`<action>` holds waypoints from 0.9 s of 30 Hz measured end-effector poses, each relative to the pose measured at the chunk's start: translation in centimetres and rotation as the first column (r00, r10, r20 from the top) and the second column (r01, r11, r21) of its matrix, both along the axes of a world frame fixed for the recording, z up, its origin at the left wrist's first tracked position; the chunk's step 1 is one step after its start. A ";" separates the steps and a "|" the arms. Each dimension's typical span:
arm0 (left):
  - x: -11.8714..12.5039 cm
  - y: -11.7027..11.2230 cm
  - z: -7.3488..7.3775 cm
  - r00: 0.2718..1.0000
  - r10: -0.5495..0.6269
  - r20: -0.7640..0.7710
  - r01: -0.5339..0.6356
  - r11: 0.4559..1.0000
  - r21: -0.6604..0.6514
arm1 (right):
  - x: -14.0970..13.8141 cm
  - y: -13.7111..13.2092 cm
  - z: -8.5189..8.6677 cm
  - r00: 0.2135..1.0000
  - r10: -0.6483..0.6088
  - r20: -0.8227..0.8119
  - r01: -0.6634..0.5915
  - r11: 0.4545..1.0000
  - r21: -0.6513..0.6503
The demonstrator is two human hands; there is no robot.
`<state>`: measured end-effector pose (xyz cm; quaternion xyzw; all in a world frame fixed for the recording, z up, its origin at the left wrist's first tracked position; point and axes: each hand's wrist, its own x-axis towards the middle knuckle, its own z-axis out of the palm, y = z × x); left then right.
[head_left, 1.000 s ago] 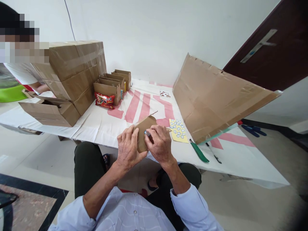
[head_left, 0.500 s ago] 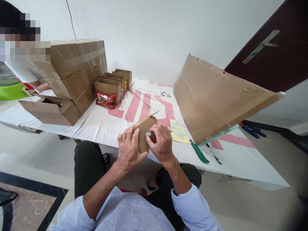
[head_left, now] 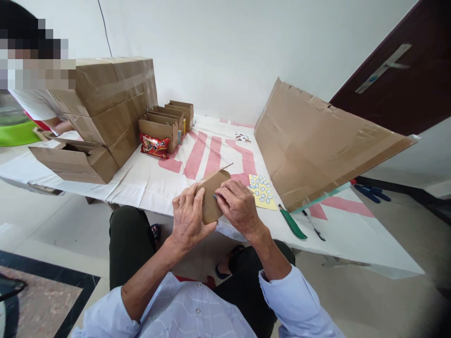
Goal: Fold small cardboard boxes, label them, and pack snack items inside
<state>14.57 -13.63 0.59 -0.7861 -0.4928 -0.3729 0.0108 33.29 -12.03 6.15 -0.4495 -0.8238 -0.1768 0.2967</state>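
Observation:
My left hand (head_left: pixel 190 218) is wrapped round the side of a small brown cardboard box (head_left: pixel 212 206) at the table's front edge, with a thin flap sticking up at its far end. Over the box's right side is my right hand (head_left: pixel 239 206), its thumb and finger pinched together against the cardboard. A tiny bluish sticker (head_left: pixel 215 196) shows at those fingertips, mostly hidden. Just right of this hand lies a yellow sheet (head_left: pixel 263 199) covered with several small blue-edged white stickers.
A green-handled knife (head_left: pixel 293 224) and a thin dark pen-like tool (head_left: pixel 313 226) lie right of the sheet. A large cardboard panel (head_left: pixel 317 141) leans behind them. Left stand stacked cartons (head_left: pixel 116 103), small open boxes (head_left: pixel 158 127) and a red snack packet (head_left: pixel 155 146). Another person's arm (head_left: pixel 59 126) is far left.
My right hand has shifted slightly right and turned, and less of the sticker at its fingertips shows. The left hand and the box have stayed put.

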 end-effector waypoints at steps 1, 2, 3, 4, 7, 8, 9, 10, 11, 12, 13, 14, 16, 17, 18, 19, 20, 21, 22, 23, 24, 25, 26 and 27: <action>0.0 0.0 0.0 1.000 0.003 -0.001 -0.003 1.000 0.000 | 0.1 0.2 0.2 1.000 0.012 0.017 -0.012 1.000 -0.015; 0.0 0.0 0.0 1.000 0.005 -0.002 -0.005 1.000 0.000 | 0.2 0.3 0.3 0.999 0.023 0.037 -0.022 0.999 -0.029; -0.1 0.0 0.0 1.000 0.004 -0.003 -0.004 1.000 0.002 | 0.3 0.5 0.4 0.998 0.030 0.057 -0.028 0.999 -0.041; -0.1 0.0 0.0 1.000 0.000 -0.004 0.000 1.000 0.005 | 0.3 0.6 0.5 0.996 0.032 0.079 -0.028 0.998 -0.048; -0.4 -0.1 0.0 1.000 -0.019 0.001 0.019 1.000 0.022 | 0.0 0.8 0.5 0.992 -0.002 0.128 0.008 0.999 -0.045; -0.6 -0.1 -0.1 1.000 -0.023 0.007 0.022 0.999 0.030 | -0.3 0.9 0.5 0.990 -0.016 0.141 0.022 0.999 -0.041; -0.7 0.0 -0.1 1.000 -0.023 0.019 0.022 0.999 0.040 | -0.6 0.9 0.3 0.988 -0.028 0.151 0.034 0.999 -0.038; -0.8 0.0 -0.2 0.999 -0.022 0.032 0.020 0.999 0.046 | -0.9 0.9 0.2 0.986 -0.036 0.161 0.043 0.998 -0.039; -1.0 0.1 -0.2 0.999 -0.020 0.044 0.018 0.999 0.048 | -1.3 0.9 0.0 0.986 -0.041 0.161 0.048 0.998 -0.040; -1.1 0.2 -0.3 0.998 -0.019 0.053 0.017 0.999 0.045 | -1.6 0.9 -0.1 0.988 -0.042 0.149 0.049 0.998 -0.042; -1.2 0.3 -0.2 0.998 -0.017 0.058 0.015 0.999 0.038 | -1.8 0.9 -0.3 0.993 -0.036 0.117 0.041 0.998 -0.043; -1.3 0.3 -0.2 0.998 -0.017 0.059 0.015 1.000 0.027 | -1.8 0.8 -0.4 0.998 -0.025 0.057 0.027 0.999 -0.041; -1.6 0.4 0.0 0.998 -0.015 0.054 0.015 1.000 -0.003 | -1.1 0.5 -0.7 0.992 -0.002 -0.126 -0.003 0.999 -0.038; -1.8 0.5 0.1 0.998 -0.011 0.057 0.012 1.000 -0.017 | -0.1 0.4 -1.0 0.972 -0.007 -0.237 -0.002 0.999 -0.038; -2.1 0.7 0.2 0.998 -0.007 0.064 0.009 1.000 -0.029 | 1.2 0.2 -1.3 0.937 -0.033 -0.347 0.018 0.999 -0.046; -2.4 0.8 0.2 0.997 -0.004 0.074 0.008 0.999 -0.042 | 2.9 0.2 -1.8 0.891 -0.081 -0.447 0.056 0.996 -0.068; -2.8 1.1 0.2 0.996 -0.003 0.088 0.008 0.999 -0.052 | 4.9 0.2 -2.4 0.837 -0.146 -0.527 0.104 0.989 -0.109; -3.3 1.4 0.1 0.994 -0.005 0.105 0.011 0.998 -0.059 | 7.1 0.3 -3.1 0.782 -0.224 -0.582 0.151 0.973 -0.173; -3.7 1.7 0.0 0.992 -0.009 0.123 0.017 0.998 -0.063 | 9.5 0.6 -4.0 0.731 -0.308 -0.608 0.183 0.948 -0.260; -4.2 2.1 -0.1 0.990 -0.013 0.137 0.022 0.997 -0.069 | 11.7 0.9 -5.0 0.692 -0.401 -0.600 0.207 0.907 -0.368; -4.6 2.4 -0.2 0.988 -0.015 0.151 0.026 0.997 -0.072 | 13.8 1.3 -6.0 0.667 -0.502 -0.550 0.235 0.843 -0.484; -5.1 2.7 -0.3 0.987 -0.015 0.162 0.027 0.997 -0.076 | 15.6 1.7 -7.1 0.647 -0.584 -0.491 0.268 0.776 -0.571; -5.4 3.0 -0.5 0.985 -0.014 0.171 0.028 0.997 -0.077 | 17.1 2.2 -8.1 0.634 -0.632 -0.446 0.287 0.727 -0.623; -5.8 3.2 -0.5 0.984 -0.015 0.178 0.029 0.996 -0.079 | 18.2 2.6 -9.0 0.627 -0.667 -0.403 0.304 0.686 -0.661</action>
